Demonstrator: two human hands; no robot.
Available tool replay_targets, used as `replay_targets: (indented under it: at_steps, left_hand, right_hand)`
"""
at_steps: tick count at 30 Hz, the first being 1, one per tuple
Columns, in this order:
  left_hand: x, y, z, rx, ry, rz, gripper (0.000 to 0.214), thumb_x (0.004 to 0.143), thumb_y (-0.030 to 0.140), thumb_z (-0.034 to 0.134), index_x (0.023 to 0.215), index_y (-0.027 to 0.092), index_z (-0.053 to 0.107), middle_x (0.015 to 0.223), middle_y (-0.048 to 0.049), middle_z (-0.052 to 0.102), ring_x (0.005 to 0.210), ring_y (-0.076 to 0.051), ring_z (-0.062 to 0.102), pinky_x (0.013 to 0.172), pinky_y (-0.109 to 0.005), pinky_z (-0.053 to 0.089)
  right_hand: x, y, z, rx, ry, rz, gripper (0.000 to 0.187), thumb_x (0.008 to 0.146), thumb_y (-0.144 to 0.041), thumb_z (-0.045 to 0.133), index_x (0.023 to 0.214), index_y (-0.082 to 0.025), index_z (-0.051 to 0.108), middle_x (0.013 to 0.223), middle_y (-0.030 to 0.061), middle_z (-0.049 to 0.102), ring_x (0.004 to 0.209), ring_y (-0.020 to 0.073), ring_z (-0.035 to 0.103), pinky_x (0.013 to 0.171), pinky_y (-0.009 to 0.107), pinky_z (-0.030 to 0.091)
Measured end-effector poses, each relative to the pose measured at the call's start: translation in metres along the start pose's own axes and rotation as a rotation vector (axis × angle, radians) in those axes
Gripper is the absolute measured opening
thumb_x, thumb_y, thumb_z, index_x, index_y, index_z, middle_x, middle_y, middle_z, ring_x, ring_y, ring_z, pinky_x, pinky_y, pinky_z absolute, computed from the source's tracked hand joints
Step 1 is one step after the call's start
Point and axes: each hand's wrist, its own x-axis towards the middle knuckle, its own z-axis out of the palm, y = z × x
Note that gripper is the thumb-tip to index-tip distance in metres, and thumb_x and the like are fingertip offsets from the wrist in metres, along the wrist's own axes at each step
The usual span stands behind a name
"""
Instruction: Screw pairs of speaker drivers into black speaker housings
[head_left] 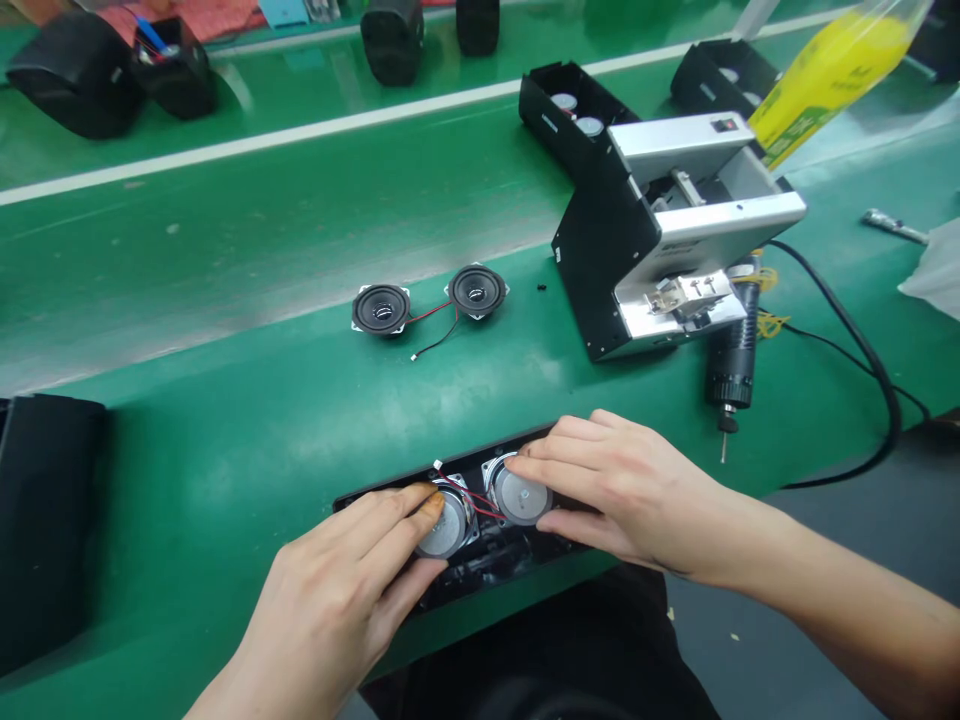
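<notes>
A long black panel (517, 560) lies near the front edge of the green bench, with two round speaker drivers in it, magnets up. My left hand (352, 565) grips the left speaker driver (444, 527) between fingers and thumb. Around the right speaker driver (523, 495) my right hand (615, 490) is closed, fingertips at its upper rim and thumb at its lower right. Red wires (480, 500) join the two, and a small white plug (438, 465) sticks up by the panel's far edge. The palms and fingers cover both ends of the panel.
Two more wired speakers (381, 310) lie cone up beyond the panel. To the right stand a silver-and-black screw feeder (675, 230) and an electric screwdriver (733, 350) with a cable. A black housing (49, 530) is at left. Others stand beyond, by a yellow bottle (836, 80).
</notes>
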Motion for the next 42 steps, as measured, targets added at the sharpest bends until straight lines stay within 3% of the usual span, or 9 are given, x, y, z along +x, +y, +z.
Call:
replay_targets:
  at_steps: [15, 20, 22, 24, 26, 28, 31, 35, 42]
  left_hand:
    - [-0.001, -0.001, 0.001, 0.014, -0.036, 0.002, 0.022, 0.108, 0.029, 0.06, 0.125, 0.019, 0.069, 0.124, -0.0066, 0.079, 0.109, -0.021, 0.078, 0.09, -0.034, 0.066]
    - [-0.015, -0.001, -0.01, 0.055, -0.021, 0.011, 0.03, 0.108, 0.029, 0.06, 0.135, 0.019, 0.068, 0.136, -0.0086, 0.075, 0.12, -0.025, 0.075, 0.099, -0.036, 0.065]
    - [-0.019, 0.002, -0.014, 0.067, 0.045, -0.016, 0.035, 0.103, 0.023, 0.067, 0.138, 0.022, 0.068, 0.138, -0.0057, 0.074, 0.123, -0.025, 0.074, 0.106, -0.038, 0.062]
    - [-0.016, 0.008, -0.014, 0.066, 0.094, -0.007, 0.042, 0.099, 0.022, 0.072, 0.14, 0.025, 0.067, 0.139, -0.0049, 0.074, 0.127, -0.027, 0.071, 0.107, -0.04, 0.061]
    - [-0.004, 0.016, -0.009, 0.096, 0.065, 0.074, 0.045, 0.099, 0.032, 0.071, 0.143, 0.025, 0.065, 0.149, -0.0098, 0.068, 0.137, -0.034, 0.065, 0.103, -0.047, 0.061]
    - [0.01, 0.023, -0.001, 0.153, -0.025, 0.124, 0.055, 0.098, 0.046, 0.07, 0.149, 0.025, 0.061, 0.165, -0.0168, 0.053, 0.148, -0.043, 0.054, 0.105, -0.058, 0.059]
    - [0.025, 0.029, 0.013, 0.201, -0.148, 0.096, 0.073, 0.092, 0.058, 0.075, 0.156, 0.03, 0.054, 0.175, -0.0221, 0.036, 0.153, -0.051, 0.045, 0.11, -0.073, 0.052]
    - [0.029, 0.03, 0.019, 0.166, -0.17, 0.056, 0.065, 0.092, 0.037, 0.076, 0.153, 0.033, 0.056, 0.171, -0.0213, 0.041, 0.142, -0.046, 0.055, 0.104, -0.069, 0.055]
    - [0.031, 0.036, 0.017, 0.116, -0.131, -0.015, 0.064, 0.083, 0.017, 0.072, 0.144, 0.034, 0.062, 0.166, -0.0189, 0.046, 0.141, -0.044, 0.052, 0.103, -0.066, 0.052]
  right_hand:
    - [0.004, -0.007, 0.001, -0.082, -0.03, 0.033, 0.036, 0.106, -0.035, 0.07, 0.139, -0.021, 0.067, 0.129, 0.0045, 0.078, 0.102, 0.022, 0.067, 0.073, 0.04, 0.04]
    - [-0.023, -0.004, -0.029, 0.093, 0.136, 0.013, 0.042, 0.109, -0.03, 0.064, 0.149, -0.021, 0.06, 0.144, 0.0072, 0.072, 0.123, 0.0241, 0.069, 0.098, 0.043, 0.053]
    - [-0.048, 0.009, -0.048, 0.133, 0.422, 0.272, 0.031, 0.109, -0.029, 0.06, 0.138, -0.029, 0.07, 0.136, 0.0035, 0.077, 0.12, 0.0236, 0.072, 0.1, 0.042, 0.057]
    - [-0.072, 0.031, -0.063, -0.005, 0.718, 0.763, 0.026, 0.107, -0.037, 0.06, 0.122, -0.031, 0.08, 0.118, 0.0042, 0.082, 0.105, 0.0267, 0.077, 0.089, 0.042, 0.059]
    - [-0.088, 0.061, -0.071, -0.156, 0.672, 1.164, 0.034, 0.102, -0.043, 0.061, 0.123, -0.025, 0.081, 0.109, 0.0098, 0.082, 0.099, 0.0312, 0.076, 0.092, 0.046, 0.056]
    - [-0.093, 0.09, -0.07, -0.175, 0.566, 1.263, 0.043, 0.099, -0.043, 0.06, 0.127, -0.015, 0.078, 0.116, 0.0185, 0.08, 0.104, 0.0359, 0.073, 0.099, 0.051, 0.051]
    - [-0.086, 0.124, -0.06, -0.103, 0.492, 1.278, 0.048, 0.097, -0.052, 0.061, 0.118, -0.012, 0.076, 0.114, 0.0248, 0.076, 0.101, 0.0389, 0.068, 0.095, 0.053, 0.048]
    - [-0.082, 0.143, -0.047, 0.053, 0.598, 1.273, 0.047, 0.086, -0.054, 0.07, 0.111, -0.015, 0.071, 0.096, 0.02, 0.072, 0.084, 0.033, 0.063, 0.085, 0.051, 0.048]
    - [-0.108, 0.123, -0.056, 0.54, 0.917, 0.823, 0.043, 0.1, -0.042, 0.032, 0.13, -0.033, 0.061, 0.077, -0.0021, 0.026, 0.065, 0.0229, 0.038, 0.062, 0.039, 0.044]
